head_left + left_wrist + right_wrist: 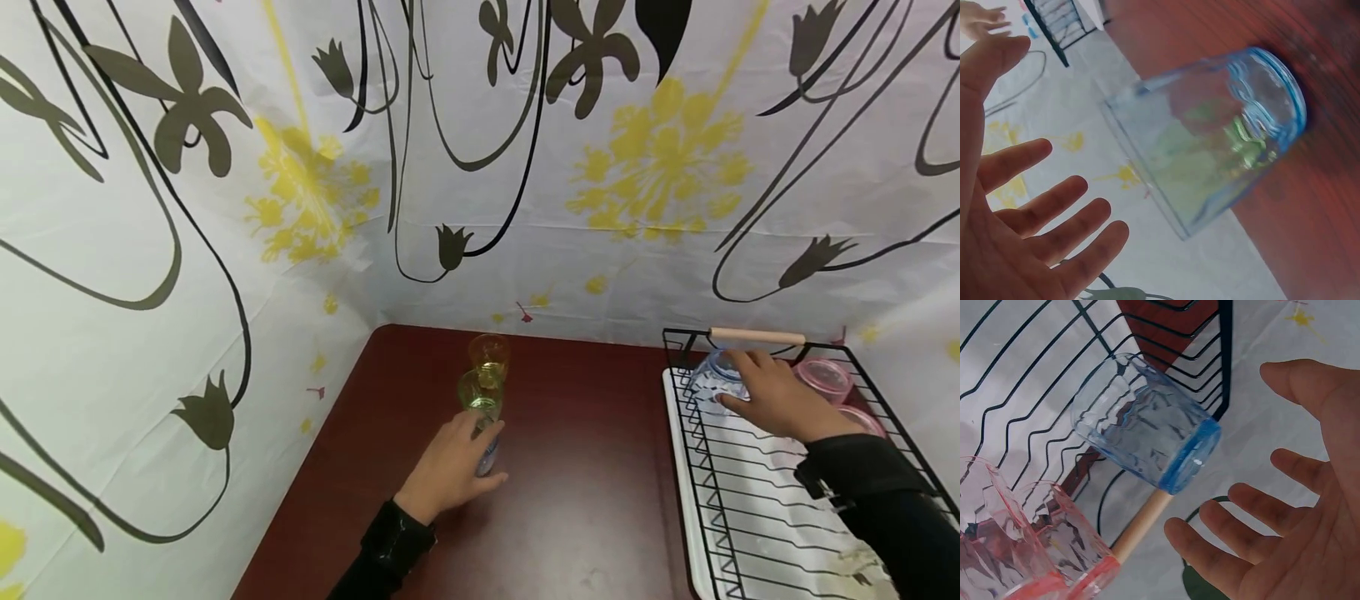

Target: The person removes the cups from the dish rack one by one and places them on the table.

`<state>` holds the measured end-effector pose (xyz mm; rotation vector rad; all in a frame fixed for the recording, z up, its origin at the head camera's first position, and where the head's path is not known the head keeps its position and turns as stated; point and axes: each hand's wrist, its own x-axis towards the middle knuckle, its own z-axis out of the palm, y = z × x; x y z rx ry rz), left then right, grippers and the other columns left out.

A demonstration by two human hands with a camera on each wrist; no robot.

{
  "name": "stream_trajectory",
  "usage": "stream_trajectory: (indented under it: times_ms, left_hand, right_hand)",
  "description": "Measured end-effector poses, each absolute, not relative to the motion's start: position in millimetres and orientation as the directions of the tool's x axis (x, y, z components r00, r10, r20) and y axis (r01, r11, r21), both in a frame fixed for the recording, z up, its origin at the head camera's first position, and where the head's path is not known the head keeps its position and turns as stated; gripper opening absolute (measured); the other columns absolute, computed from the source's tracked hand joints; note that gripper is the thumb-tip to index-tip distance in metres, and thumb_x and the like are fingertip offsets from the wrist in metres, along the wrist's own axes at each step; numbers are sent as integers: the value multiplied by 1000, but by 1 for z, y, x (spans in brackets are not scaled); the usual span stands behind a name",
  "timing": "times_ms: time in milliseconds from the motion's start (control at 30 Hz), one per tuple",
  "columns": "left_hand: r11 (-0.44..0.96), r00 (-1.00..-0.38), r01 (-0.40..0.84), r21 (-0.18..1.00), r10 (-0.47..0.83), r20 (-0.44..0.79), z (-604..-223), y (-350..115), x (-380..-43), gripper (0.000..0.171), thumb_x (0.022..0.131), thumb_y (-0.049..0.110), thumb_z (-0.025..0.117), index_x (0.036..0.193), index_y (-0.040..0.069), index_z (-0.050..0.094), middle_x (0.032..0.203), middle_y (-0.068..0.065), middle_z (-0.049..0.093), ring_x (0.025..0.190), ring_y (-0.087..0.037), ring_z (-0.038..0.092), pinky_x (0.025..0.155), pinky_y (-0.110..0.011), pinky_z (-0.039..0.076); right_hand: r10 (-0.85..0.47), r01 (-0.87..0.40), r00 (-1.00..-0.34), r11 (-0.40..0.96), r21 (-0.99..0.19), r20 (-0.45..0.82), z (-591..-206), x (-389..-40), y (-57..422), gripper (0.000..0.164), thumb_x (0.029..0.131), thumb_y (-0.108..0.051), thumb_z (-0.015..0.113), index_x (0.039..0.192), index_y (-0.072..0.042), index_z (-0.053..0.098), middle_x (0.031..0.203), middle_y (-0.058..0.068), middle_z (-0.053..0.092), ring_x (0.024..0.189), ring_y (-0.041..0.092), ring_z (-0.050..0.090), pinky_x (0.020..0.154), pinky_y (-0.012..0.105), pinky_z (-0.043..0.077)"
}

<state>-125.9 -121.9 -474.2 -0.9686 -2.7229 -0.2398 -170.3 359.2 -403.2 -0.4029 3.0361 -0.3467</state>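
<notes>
- Bench [585, 500]: dark red-brown top; it carries all the glassware, directly or in the rack.
- Tray [684, 475]: white, set along the right side of the bench, beneath the rack.
- Rack [705, 454]: black wire, standing over the tray.
- Left hand [453, 462]: dark sleeve at the wrist; fingers released and spread, thumb apart, grasping nothing. Placed just beside the blue-based glass.
- Blue-based glass [1204, 144]: clear body, upright on the bench, base down; nearest of a row of three running towards the far edge, left of the bench's middle.
- Green glass [480, 392]: second in the row, just beyond the blue-based glass.
- Right hand [787, 396]: over the rack's far end; fingers released and extended, clear of the racked blue glass in the right wrist view.
- Racked blue glass [1147, 425]: inverted on the wires, in the rack's far left corner.
- Pink glasses [823, 382]: two, inverted, near the rack's far right corner.
- Yellow glass [489, 354]: last in the row, near the bench's far edge.
- Handle [757, 336]: pale wood, on the rack's far edge.
- Cloth [540, 283]: white, flower-printed, hanging behind the bench.
</notes>
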Motion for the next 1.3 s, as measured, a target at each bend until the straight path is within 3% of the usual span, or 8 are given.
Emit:
stream_trajectory:
  times_ms: [133, 367, 667, 967, 1300]
  left_hand:
    - [744, -713, 667, 41, 622, 324, -470, -116, -122, 69, 87, 53, 77, 142, 15, 59, 137, -13, 59, 126, -26, 59, 101, -40, 55]
    - [713, -688, 698, 67, 641, 340, -467, -113, -113, 65, 88, 49, 77, 141, 17, 60, 136, -10, 60, 128, -24, 59, 103, -39, 54]
    - [678, -663, 727, 108, 652, 368, -469, -111, -108, 61, 88, 46, 77, 140, 17, 61, 134, -8, 60, 126, -23, 58, 101, -38, 55]
    - [666, -664, 733, 137, 657, 357, -470, -109, -108, 62, 88, 48, 76, 141, 19, 60, 134, -6, 60, 125, -21, 57, 102, -37, 52]
    - [670, -701, 706, 231, 611, 368, -473, -116, -108, 58, 88, 43, 75, 139, 19, 62, 134, -5, 60, 126, -20, 58, 101, -39, 54]
  right_hand:
    - [-244, -225, -969, 943, -246, -45, -407, -179, 365, 71, 96, -23, 67, 148, 10, 31, 141, 50, 28, 122, 74, 30, 94, 81, 33]
    - [-201, -175, -976, 951, -254, -79, -419, -191, 375, 79, 98, -31, 65, 152, 10, 25, 141, 51, 22, 120, 77, 27, 89, 81, 35]
    - [-150, -89, -977, 932, -351, -150, -433, -206, 383, 97, 99, -41, 63, 160, 4, 2, 144, 58, 2, 120, 85, 14, 87, 85, 33]
    - [-150, -101, -980, 940, -327, -128, -447, -217, 377, 85, 97, -28, 66, 149, 20, 19, 134, 60, 17, 114, 79, 29, 88, 79, 38]
    - [-157, -111, -982, 928, -355, -102, -455, -225, 379, 82, 95, -27, 68, 145, 19, 22, 128, 57, 24, 108, 74, 42, 79, 72, 46]
